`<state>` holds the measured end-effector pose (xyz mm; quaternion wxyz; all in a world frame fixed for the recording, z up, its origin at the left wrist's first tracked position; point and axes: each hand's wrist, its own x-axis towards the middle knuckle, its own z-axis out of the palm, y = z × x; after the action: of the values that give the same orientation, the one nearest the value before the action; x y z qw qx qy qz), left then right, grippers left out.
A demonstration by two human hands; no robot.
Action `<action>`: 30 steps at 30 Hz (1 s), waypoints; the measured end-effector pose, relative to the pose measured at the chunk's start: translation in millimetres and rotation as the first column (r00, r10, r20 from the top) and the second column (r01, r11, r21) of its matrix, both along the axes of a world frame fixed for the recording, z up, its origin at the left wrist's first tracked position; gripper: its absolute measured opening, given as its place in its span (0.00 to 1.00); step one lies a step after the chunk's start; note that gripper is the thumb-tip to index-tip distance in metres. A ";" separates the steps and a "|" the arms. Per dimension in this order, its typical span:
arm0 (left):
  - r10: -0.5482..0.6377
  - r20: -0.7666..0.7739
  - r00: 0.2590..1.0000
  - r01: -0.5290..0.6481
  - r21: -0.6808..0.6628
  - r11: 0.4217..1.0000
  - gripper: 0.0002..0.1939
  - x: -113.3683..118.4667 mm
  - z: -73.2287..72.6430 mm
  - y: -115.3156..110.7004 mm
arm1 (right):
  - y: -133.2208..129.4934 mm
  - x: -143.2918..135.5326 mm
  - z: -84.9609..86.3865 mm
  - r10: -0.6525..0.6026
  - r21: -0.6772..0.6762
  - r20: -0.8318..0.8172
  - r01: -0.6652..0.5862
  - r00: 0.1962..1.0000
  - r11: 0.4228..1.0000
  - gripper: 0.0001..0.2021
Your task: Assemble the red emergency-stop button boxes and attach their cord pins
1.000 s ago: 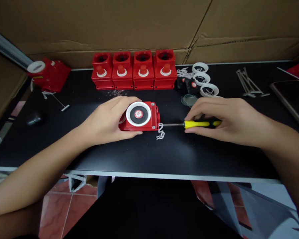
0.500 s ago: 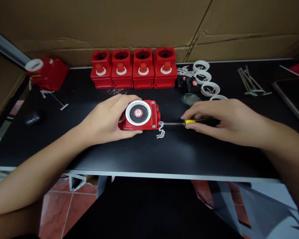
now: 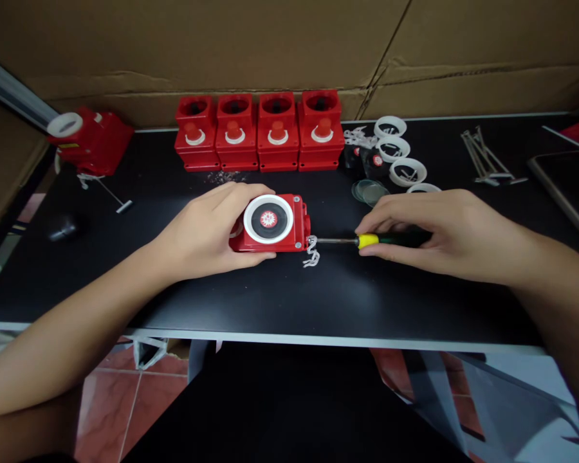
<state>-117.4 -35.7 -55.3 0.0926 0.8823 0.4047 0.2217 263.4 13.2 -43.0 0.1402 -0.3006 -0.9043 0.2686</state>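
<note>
My left hand (image 3: 210,225) is wrapped round the left part of a red box (image 3: 296,222), which has a white ring around a black disc on its top face. A screwdriver (image 3: 368,241) with a yellow and dark handle is gripped between the thumb and fingers of my right hand (image 3: 429,235). Its metal shaft points left, and the tip meets the right side of the box beside a small white cord (image 3: 312,252), which hangs over the black tabletop.
Several red boxes (image 3: 277,148) stand along the back. White rings (image 3: 408,172), clear discs (image 3: 369,191) and metal T-shaped rods (image 3: 487,157) lie to the right. Another red box (image 3: 96,141) and a black rounded object (image 3: 62,227) are at the left. Cardboard (image 3: 270,45) rises behind.
The fingers of my right hand have shifted slightly right and loosened a little round the handle, showing more of its dark part. My left hand and the red box have barely moved.
</note>
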 end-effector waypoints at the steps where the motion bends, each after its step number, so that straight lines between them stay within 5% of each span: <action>1: -0.001 0.002 1.000 0.001 0.001 1.000 0.32 -0.4 -0.5 0.1 | 0.6 1.0 0.2 -0.002 -0.005 0.003 0.002 1.000 1.000 0.19; 18: -0.047 0.039 0.998 0.044 0.069 0.997 0.33 -2.5 -1.3 1.5 | 15.8 17.3 0.5 -0.061 0.009 -0.044 0.062 0.997 0.998 0.20; 30: 0.099 -0.106 0.989 -0.098 0.016 0.995 0.29 -5.2 11.1 4.8 | 23.2 20.1 -15.6 -0.005 0.248 0.085 -0.016 0.996 0.969 0.17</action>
<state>-122.6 -30.9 -44.2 0.0552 0.8723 0.4509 0.1806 283.4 36.4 -58.6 0.1372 -0.2893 -0.9369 0.1403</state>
